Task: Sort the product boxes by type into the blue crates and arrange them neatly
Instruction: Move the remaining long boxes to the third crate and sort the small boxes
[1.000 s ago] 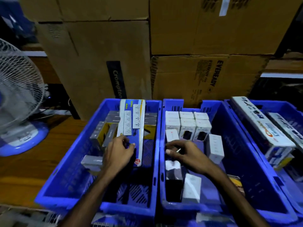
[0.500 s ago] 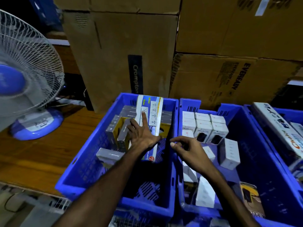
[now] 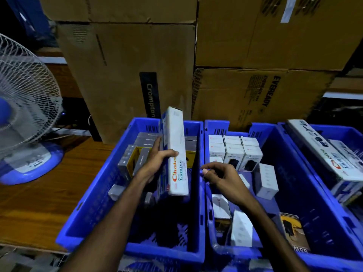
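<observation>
My left hand (image 3: 157,161) grips a long white power-strip box (image 3: 176,154) and holds it on edge above the left blue crate (image 3: 94,209), thumb across its white side. Grey and yellow boxes (image 3: 137,156) stand at that crate's back. My right hand (image 3: 220,177) hovers with loosely curled fingers over the middle blue crate (image 3: 306,216) and holds nothing. Small white boxes (image 3: 233,150) stand in rows at the middle crate's back, and several lie loose on its floor (image 3: 265,179). The right blue crate (image 3: 334,134) holds long power-strip boxes (image 3: 322,154).
Large cardboard cartons (image 3: 127,75) are stacked right behind the crates. A table fan (image 3: 25,107) stands on the wooden tabletop (image 3: 49,193) to the left. A black and yellow packet (image 3: 290,230) lies in the middle crate's front right.
My left hand has lifted the long power-strip box from lying flat in the left crate and turned it on edge. My right hand has stayed near the wall between the crates.
</observation>
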Demonstrator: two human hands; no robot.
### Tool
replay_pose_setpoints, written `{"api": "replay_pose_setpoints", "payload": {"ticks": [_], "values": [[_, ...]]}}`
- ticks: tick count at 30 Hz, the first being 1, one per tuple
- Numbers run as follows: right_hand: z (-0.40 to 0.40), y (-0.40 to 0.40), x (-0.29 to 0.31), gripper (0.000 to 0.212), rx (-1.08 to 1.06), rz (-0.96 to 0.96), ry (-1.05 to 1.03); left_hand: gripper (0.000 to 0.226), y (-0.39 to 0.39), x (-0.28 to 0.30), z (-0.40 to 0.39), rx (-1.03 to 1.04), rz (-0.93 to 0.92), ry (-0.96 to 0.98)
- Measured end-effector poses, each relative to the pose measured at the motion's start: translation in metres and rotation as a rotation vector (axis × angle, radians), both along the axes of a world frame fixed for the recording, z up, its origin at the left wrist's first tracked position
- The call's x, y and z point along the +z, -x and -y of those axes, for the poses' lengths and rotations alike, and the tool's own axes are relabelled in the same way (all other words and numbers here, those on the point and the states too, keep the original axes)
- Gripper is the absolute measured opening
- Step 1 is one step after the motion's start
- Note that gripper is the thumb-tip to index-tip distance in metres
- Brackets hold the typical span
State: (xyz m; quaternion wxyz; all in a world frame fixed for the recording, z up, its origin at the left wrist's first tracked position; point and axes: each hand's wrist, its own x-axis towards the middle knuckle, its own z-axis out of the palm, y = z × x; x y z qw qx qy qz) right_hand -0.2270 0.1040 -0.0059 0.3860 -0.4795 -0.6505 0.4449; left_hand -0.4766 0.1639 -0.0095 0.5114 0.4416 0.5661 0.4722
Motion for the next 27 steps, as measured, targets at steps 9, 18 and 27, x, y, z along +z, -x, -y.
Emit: {"api": "replay_pose_setpoints", "payload": {"ticks": [9,18,27], "values": [[0.008,0.002,0.003,0.01,-0.032,-0.071,0.038,0.064,0.001,0.033,0.037,-0.116,0.271,0.07],[0.049,-0.004,0.041,0.05,-0.157,-0.125,-0.041,0.082,-0.06,0.072,0.02,0.018,0.331,-0.048],[0.093,-0.046,0.068,0.096,-0.229,-0.032,-0.164,0.1,-0.157,0.116,0.051,-0.137,0.004,-0.289]]}}
